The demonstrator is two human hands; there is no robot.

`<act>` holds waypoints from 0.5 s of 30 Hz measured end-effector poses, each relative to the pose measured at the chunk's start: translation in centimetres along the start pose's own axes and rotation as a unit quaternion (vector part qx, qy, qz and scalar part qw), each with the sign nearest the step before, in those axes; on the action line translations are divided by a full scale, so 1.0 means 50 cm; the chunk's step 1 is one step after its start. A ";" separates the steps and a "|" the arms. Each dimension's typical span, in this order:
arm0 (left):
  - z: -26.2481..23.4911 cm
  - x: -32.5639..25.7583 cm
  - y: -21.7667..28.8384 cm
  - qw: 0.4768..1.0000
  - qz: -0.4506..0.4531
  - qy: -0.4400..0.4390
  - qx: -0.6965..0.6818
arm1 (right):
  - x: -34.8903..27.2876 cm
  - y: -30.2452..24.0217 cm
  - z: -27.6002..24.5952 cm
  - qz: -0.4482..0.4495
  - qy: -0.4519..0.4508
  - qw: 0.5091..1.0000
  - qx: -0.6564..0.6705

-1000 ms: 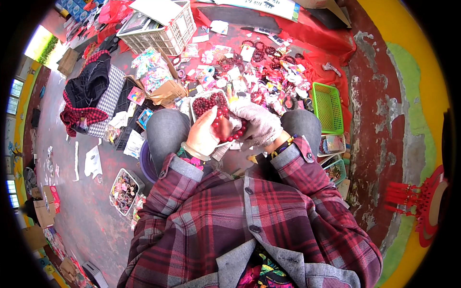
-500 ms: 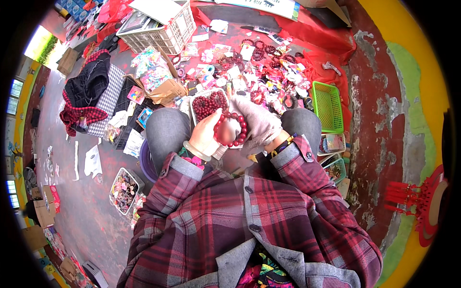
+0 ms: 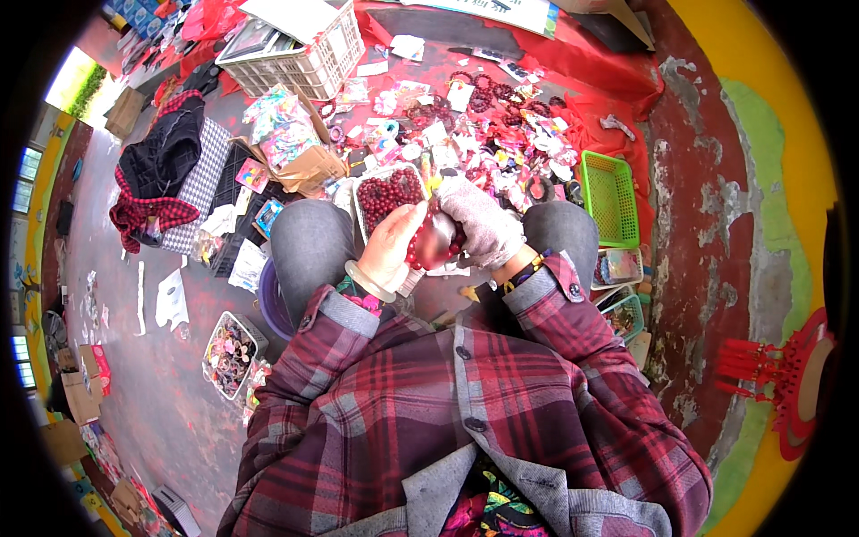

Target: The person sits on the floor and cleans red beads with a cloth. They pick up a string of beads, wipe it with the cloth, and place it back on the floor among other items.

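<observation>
Well, scuffed dark grey-&-red floor [image 3: 152, 385] fills most of the L side of the frame. Plum-&-grey plaid cloth jacket [image 3: 394, 385] takes lower ctr, sleeves running up toward mid-frame. Two dark-grey trousered knees [image 3: 309, 251] flank the ctr. Upper L: white slatted plastic crate [image 3: 309, 76], packed w/ flat items. Below it, black quilted garment w/ red-check cloth [image 3: 165, 148], bunched up. Btwn garment & ctr: open brown cardboard box [image 3: 318, 174], heaped w/ pastel packets. R of ctr: bright-green rectangular mesh plastic basket [image 3: 613, 201]. Purple round plastic basin [image 3: 273, 304], L of ctr, partly hidden by the leg. Lower L of ctr: white plastic basket of small dark bits [image 3: 257, 335]. Just above ctr, btwn knees: white tray of dark-red bead strings [image 3: 359, 206].

L hand [image 3: 391, 249], bare, just below tray, thumb & fingers closed on a dark-red round-bead bracelet [image 3: 414, 258]. R hand [image 3: 483, 224], in pale grey-pink fabric glove, grips its other side, some fingertips hidden. Bracelet's at frame ctr, btwn both hands; its middle's blurred.
</observation>
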State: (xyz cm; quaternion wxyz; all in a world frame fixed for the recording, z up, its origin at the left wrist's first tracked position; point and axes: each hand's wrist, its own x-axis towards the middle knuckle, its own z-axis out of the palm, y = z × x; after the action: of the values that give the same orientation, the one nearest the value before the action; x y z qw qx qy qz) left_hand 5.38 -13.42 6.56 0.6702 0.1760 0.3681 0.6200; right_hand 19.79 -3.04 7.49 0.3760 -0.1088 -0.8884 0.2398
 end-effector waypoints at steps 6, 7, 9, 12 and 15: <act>-0.008 0.000 -0.006 0.998 0.012 -0.004 0.057 | 0.036 -0.036 -0.026 0.159 -0.089 0.980 0.085; -0.008 0.001 -0.005 1.000 -0.003 0.000 0.020 | 0.027 -0.027 -0.018 0.147 -0.063 0.984 0.083; -0.012 0.001 -0.001 1.000 -0.007 -0.007 -0.008 | 0.010 -0.008 0.007 0.173 -0.019 0.972 0.158; -0.012 0.008 0.003 0.998 -0.016 0.031 -0.044 | 0.017 -0.013 0.023 0.293 0.024 0.866 0.404; -0.017 0.009 0.004 0.995 -0.020 0.041 -0.088 | 0.024 -0.020 0.006 0.179 -0.021 0.951 0.250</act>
State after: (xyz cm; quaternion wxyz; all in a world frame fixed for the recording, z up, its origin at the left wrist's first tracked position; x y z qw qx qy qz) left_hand 4.60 -13.12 6.02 0.6793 0.0833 0.3427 0.6436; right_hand 18.72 -3.59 8.56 0.3230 -0.1635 -0.7740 0.5194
